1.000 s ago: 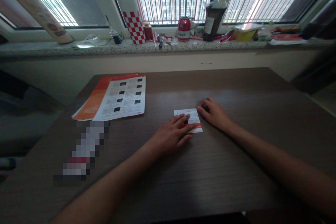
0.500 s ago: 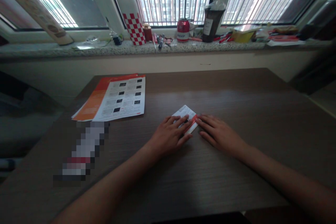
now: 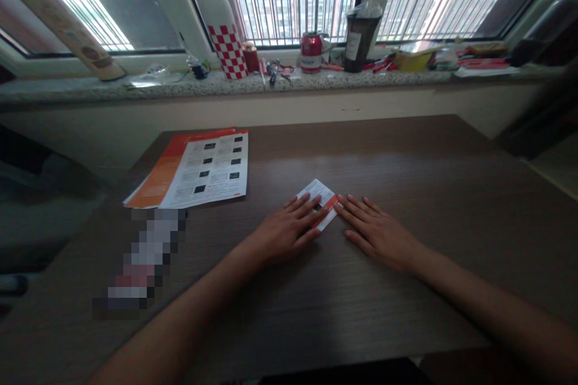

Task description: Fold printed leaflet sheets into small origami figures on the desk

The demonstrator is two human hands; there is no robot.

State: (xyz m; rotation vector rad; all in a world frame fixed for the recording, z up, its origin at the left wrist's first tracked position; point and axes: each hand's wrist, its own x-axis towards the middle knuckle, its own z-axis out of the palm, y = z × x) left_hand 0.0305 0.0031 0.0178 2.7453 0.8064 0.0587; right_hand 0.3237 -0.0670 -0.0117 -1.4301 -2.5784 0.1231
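Note:
A small folded piece of printed paper (image 3: 317, 187), white with an orange-red stripe, lies turned like a diamond on the dark wooden table (image 3: 383, 156). My left hand (image 3: 289, 230) rests flat over its left and lower part, fingers stretched out, hiding some of the print. At the paper's right corner, the fingertips of my right hand (image 3: 377, 231) touch or nearly touch the edge. That hand lies flat too, with its fingers spread and the thumb apart. Neither hand grips anything.
Printed sheets in orange and white (image 3: 208, 171) lie at the table's back left, with a pixelated object (image 3: 144, 258) in front of them. On the stone windowsill (image 3: 271, 87) stand a checkered bottle (image 3: 228, 51), a red can (image 3: 311, 53) and a dark drink cup (image 3: 360, 42).
My left hand has slid slightly left and down across the paper, uncovering more of its stripe. The fingers of my right hand have spread a little wider. The view has shifted slightly.

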